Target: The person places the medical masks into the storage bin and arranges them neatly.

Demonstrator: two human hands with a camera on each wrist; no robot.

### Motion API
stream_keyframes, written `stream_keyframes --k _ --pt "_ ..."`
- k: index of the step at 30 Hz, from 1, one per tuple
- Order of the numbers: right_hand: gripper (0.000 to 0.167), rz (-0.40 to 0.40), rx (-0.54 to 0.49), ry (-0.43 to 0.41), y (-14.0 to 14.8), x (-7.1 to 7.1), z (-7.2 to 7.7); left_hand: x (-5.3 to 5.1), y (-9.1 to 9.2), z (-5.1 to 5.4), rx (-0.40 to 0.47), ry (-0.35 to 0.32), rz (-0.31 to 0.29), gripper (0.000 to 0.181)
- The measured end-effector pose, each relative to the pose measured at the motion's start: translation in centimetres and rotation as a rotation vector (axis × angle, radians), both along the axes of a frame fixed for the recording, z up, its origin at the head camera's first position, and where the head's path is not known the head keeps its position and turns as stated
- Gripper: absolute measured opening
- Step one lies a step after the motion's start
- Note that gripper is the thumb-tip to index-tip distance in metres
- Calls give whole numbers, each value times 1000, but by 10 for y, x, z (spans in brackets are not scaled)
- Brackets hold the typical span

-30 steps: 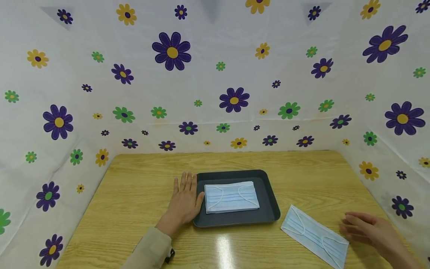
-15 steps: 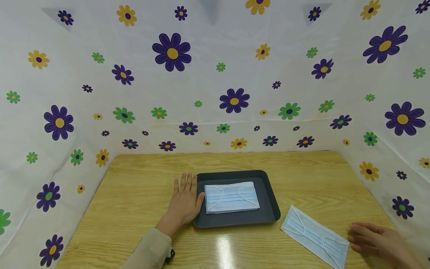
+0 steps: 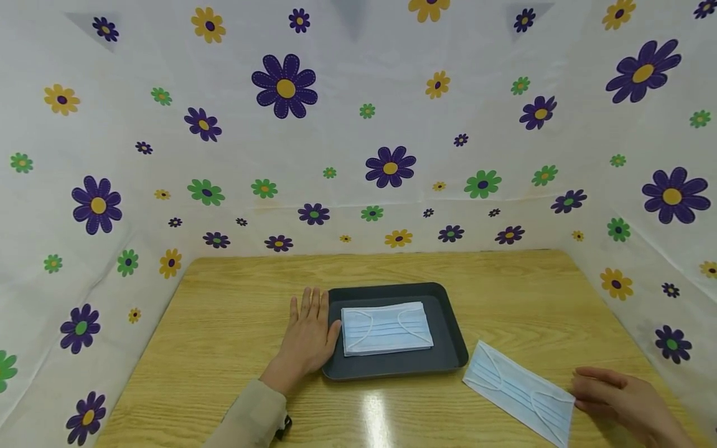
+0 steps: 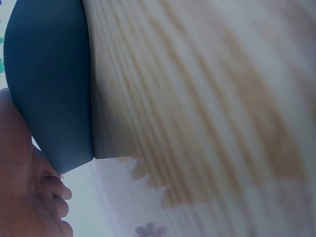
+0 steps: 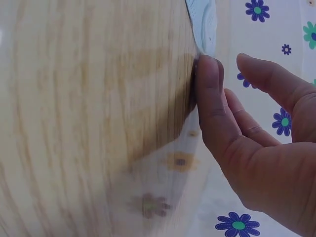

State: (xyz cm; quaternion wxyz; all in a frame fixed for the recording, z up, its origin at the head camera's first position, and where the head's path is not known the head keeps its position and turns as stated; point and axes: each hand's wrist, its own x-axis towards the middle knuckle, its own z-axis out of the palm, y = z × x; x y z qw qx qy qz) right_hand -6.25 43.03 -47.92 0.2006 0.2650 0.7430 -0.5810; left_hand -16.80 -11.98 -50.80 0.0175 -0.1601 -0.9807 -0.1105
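A dark grey tray (image 3: 392,368) lies on the wooden table. Inside it is a small stack of light blue face masks (image 3: 386,328). My left hand (image 3: 305,342) rests at the tray's left edge, fingers straight, thumb along the rim. In the left wrist view, the hand (image 4: 22,182) lies against the tray's outer wall (image 4: 49,84). A single face mask (image 3: 518,392) lies slanted on the table, right of the tray. My right hand (image 3: 624,401) touches its right end with the fingertips. In the right wrist view, the thumb (image 5: 266,74) stands apart from the fingers, beside the mask (image 5: 203,24).
The wooden table (image 3: 241,311) has white flower-printed cloth (image 3: 347,137) standing at its back and both sides. A dark band shows at the left sleeve's cuff (image 3: 263,398). Light reflects off the table in front of the tray.
The right hand first drew back slightly from the single mask, then came left against its end. That mask has shifted a little to the left. The left hand and tray have stayed put.
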Motion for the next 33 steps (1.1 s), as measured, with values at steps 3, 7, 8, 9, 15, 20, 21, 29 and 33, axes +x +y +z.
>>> stream_keyframes --k 3,7,8,9,15,20,21,29,33 --pt "87 -1 28 5 -3 0 -2 0 0 0 2 -3 -1 72" --pt "92 16 58 12 -4 -1 -5 0 0 1 6 -8 -1 72" --pt "92 26 68 10 -4 -1 -6 0 0 1 6 -8 -1 72" --pt "92 33 71 13 -4 -2 -7 0 0 1 6 -8 0 72" --pt "89 59 86 20 -6 -5 -8 0 0 1 2 3 -2 72" --pt "83 53 27 21 -5 -6 -6 0 0 2 -2 1 -1 72" --pt "83 54 13 16 -5 -7 -5 0 0 2 -2 0 0 72" --pt "81 26 -9 2 -10 -8 -4 -1 0 2 -6 -10 1 73" --pt "87 94 93 -8 -14 -9 -4 -1 0 2 -9 -10 0 73"
